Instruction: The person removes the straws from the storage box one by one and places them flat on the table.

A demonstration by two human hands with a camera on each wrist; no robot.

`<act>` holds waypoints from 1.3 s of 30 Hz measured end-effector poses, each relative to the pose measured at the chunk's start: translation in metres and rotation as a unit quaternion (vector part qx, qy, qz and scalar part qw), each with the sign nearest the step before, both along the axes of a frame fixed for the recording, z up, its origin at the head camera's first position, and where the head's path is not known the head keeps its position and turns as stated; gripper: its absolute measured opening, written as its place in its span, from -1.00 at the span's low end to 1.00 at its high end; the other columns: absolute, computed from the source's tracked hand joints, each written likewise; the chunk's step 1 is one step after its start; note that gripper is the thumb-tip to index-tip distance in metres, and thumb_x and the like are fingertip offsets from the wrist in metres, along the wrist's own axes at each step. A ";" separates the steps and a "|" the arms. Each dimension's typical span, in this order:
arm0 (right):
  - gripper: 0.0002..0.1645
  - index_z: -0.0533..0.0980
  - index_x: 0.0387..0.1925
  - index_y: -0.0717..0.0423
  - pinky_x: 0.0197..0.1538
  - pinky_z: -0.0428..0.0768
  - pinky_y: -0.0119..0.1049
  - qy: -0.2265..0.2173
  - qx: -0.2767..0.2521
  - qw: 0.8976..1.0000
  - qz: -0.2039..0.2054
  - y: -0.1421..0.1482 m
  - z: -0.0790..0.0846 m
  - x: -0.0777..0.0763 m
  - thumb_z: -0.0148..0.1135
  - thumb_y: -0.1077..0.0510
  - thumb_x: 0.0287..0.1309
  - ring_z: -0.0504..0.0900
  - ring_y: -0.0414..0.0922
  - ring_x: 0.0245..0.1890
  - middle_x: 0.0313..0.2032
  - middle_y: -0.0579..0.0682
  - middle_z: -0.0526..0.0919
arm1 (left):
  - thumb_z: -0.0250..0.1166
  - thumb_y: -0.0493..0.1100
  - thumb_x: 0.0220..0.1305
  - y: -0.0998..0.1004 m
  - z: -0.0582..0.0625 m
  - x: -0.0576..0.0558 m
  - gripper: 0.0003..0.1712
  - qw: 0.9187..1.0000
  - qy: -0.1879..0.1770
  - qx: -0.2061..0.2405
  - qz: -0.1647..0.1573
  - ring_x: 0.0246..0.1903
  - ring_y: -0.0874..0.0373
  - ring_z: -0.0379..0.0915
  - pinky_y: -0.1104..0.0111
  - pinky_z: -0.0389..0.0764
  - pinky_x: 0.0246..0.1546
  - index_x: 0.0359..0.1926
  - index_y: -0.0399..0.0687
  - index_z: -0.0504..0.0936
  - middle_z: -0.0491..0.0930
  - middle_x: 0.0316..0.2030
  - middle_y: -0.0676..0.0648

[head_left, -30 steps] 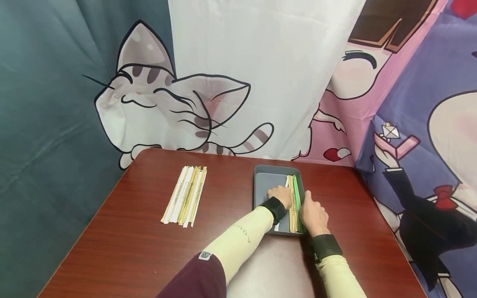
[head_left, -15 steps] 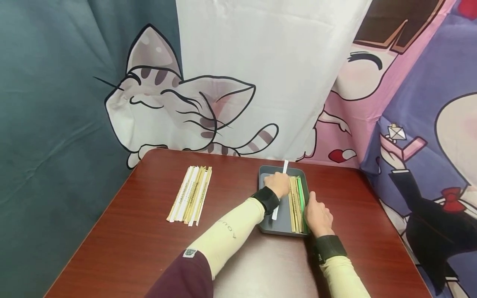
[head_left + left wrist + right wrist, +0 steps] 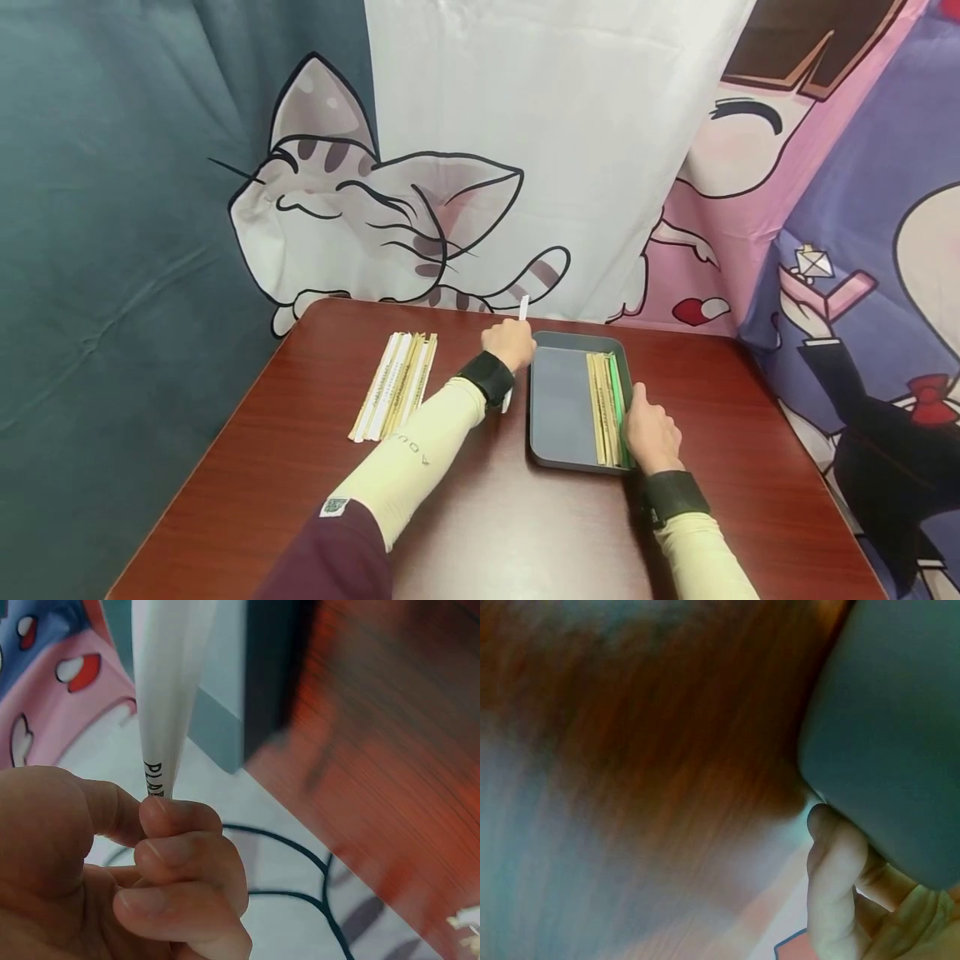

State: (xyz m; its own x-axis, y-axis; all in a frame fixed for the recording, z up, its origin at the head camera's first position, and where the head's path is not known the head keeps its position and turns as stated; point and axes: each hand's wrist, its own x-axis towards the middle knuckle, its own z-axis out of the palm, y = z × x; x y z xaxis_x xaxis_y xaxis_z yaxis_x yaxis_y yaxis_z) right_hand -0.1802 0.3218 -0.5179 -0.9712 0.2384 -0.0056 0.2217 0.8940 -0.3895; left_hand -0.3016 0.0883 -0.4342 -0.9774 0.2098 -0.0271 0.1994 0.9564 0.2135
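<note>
My left hand (image 3: 510, 342) pinches a white paper-wrapped straw (image 3: 524, 308) between thumb and fingers, just left of the tray. Close up in the left wrist view, the wrapped straw (image 3: 169, 690) has black print starting "PLA". The grey tray (image 3: 562, 408) carries several tan-wrapped straws (image 3: 603, 408) and a green strip (image 3: 617, 383) along its right side. At the tray's right wall, my right hand (image 3: 652, 429) grips the edge. The right wrist view has its curled fingers (image 3: 832, 877) against the tray's grey outside; the thumb is hidden there.
A row of white and tan wrapped straws (image 3: 397, 383) lies on the left of the brown table (image 3: 480, 517), partly behind the left forearm. Printed cloth (image 3: 570, 167) hangs right behind the table's back edge.
The left hand has lifted the white wrapped straw out of the tray and carried it left past the tray's rim. My right hand stays at the tray's right wall.
</note>
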 end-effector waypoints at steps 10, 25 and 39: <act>-0.77 0.22 0.06 0.14 -0.46 0.46 0.08 -0.009 0.000 1.000 -0.006 0.005 0.002 -0.002 -0.12 0.24 0.42 0.57 0.20 -0.49 -0.46 0.24 0.54 | 0.19 0.02 0.46 -0.045 -0.012 -0.015 -0.64 0.999 -0.026 -0.005 0.042 -0.09 -0.14 0.68 -0.01 0.63 -0.12 0.01 -0.13 0.72 0.70 -0.03 -0.21; -0.80 0.22 0.04 0.15 -0.48 0.43 0.04 -0.002 0.001 1.000 0.002 0.007 0.002 -0.004 -0.14 0.24 0.43 0.55 0.17 -0.52 -0.48 0.22 0.52 | 0.20 -0.04 0.44 -0.097 -0.036 -0.008 -0.62 0.996 -0.040 -0.023 0.074 -0.05 -0.16 0.66 -0.03 0.64 -0.11 0.06 -0.19 0.72 0.69 0.03 -0.27; -0.76 0.22 0.07 0.15 -0.46 0.45 0.06 -0.011 -0.002 1.000 0.001 0.005 -0.001 -0.003 -0.11 0.24 0.44 0.56 0.18 -0.51 -0.46 0.24 0.55 | 0.21 -0.09 0.42 -0.119 -0.063 0.000 -0.66 0.995 -0.054 -0.035 0.081 -0.04 -0.22 0.65 -0.07 0.65 -0.16 0.06 -0.16 0.73 0.68 0.05 -0.26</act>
